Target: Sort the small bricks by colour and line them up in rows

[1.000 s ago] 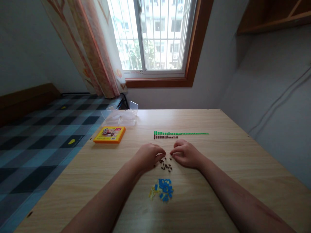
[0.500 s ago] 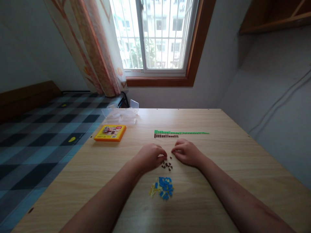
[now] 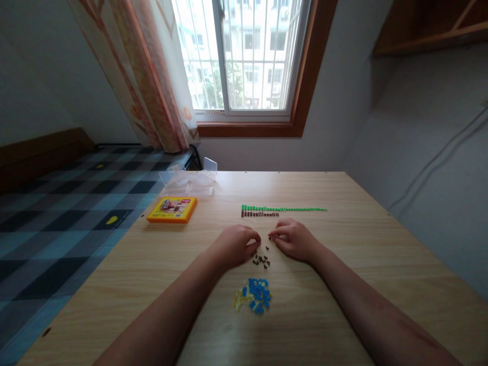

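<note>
Here's a tiny brown piece (image 3: 270, 238), right at the fingertips of the right hand (image 3: 290, 239), just above the table. That hand has thumb and fingers drawn in close, but whether they pinch the piece or merely touch it, I can't tell. Across a narrow gap the left hand (image 3: 237, 245) curls thumb and forefinger toward each other; anything between those tips is hidden, so its grip is anyone's guess.

Below them sit the loose brown pieces (image 3: 261, 261), a little scatter. They look like hard plastic: next to no weight, stiff, unlikely to break, but small and smooth enough to skip out of a careless pinch. Best hold, I'd say, is fingertip and thumb on opposite sides. Their studs and exact shapes are too small to read.

Nearer the body, blue bricks (image 3: 259, 295) heap up beside yellow pieces (image 3: 239, 300), overlapping, so there's no counting them. Beyond the hands run a green row (image 3: 263, 209) and a brown row (image 3: 259, 214), their far-right members blurring into specks. Over on the left lies an orange box (image 3: 172, 210), its print illegible, with clear plastic packaging (image 3: 200, 188) behind, edges hard to trace.
</note>
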Tool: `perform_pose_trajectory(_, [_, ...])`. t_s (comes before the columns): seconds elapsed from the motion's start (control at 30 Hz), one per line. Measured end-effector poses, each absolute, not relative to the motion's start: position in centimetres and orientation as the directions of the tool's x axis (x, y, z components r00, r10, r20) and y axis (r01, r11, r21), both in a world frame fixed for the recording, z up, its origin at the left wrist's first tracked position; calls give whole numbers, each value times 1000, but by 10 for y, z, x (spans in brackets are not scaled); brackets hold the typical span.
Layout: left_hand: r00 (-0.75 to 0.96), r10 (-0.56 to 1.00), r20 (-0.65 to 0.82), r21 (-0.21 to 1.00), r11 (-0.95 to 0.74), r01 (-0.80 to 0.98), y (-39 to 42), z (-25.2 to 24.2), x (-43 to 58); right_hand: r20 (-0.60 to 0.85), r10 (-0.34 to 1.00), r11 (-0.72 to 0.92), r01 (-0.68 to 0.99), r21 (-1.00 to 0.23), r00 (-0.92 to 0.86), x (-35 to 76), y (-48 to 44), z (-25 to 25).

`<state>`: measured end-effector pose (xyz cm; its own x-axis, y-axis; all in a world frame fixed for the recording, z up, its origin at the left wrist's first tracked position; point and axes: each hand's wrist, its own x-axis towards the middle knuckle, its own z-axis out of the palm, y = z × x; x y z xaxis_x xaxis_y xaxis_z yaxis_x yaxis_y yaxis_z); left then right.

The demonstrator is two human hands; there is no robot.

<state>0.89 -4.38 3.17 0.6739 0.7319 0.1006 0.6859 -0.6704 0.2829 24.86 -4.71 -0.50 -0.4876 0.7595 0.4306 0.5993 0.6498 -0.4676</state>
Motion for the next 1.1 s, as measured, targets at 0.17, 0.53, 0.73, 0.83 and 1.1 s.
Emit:
perform_pose_trajectory(0.17, [651,752,102,293,-648,703,-37,31,3,415,763,646,601,-471,-495,248,-48,-4])
perform_pose_trajectory(0.53, [631,763,143,266,-643,718,-30,25,2,390,780,626,616,-479,-490,248,-50,-2])
perform_pose_trajectory(0.73, [606,780,156,287,-623,728,-30,25,-2,376,797,604,638,-477,-473,249,-50,-1])
perform_pose_trajectory(0.83, [612,779,137,298,-621,725,-30,26,0,375,801,598,642,-479,-467,249,-51,1])
perform_pose_trajectory(1.1, [613,781,121,290,-619,730,-29,22,4,353,812,584,662,-470,-466,251,-53,4])
